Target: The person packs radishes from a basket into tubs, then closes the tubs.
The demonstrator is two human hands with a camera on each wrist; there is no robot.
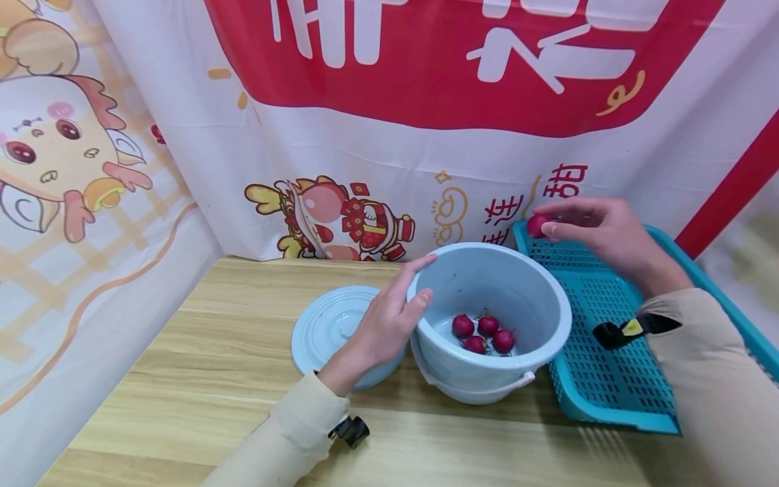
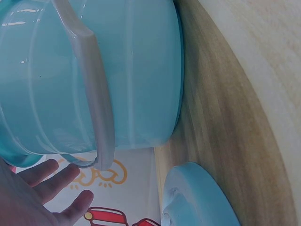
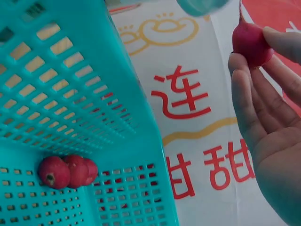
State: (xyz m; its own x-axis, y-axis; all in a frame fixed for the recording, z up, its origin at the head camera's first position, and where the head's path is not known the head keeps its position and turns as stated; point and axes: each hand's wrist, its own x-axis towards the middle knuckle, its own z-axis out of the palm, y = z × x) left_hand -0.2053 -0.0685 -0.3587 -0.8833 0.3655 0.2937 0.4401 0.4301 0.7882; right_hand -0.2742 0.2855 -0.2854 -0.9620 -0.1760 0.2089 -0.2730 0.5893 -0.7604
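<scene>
My right hand (image 1: 611, 237) pinches a small red radish (image 3: 251, 44) between thumb and fingertips, above the far left edge of the teal basket (image 1: 578, 406). In the right wrist view its thin root points up. My left hand (image 1: 383, 325) holds the left rim of a light blue bucket (image 1: 487, 375), thumb over the rim and fingers along the outside. Several radishes (image 1: 462, 326) lie on the bucket's bottom. Three more radishes (image 3: 54, 173) sit close together in a corner of the basket, hidden from the head view.
A round light blue lid (image 1: 325, 325) lies on the wooden table (image 1: 182, 379), left of the bucket and partly behind my left hand. The bucket's pale handle (image 1: 481, 387) hangs down its near side. A printed cloth (image 1: 341, 149) hangs behind the table.
</scene>
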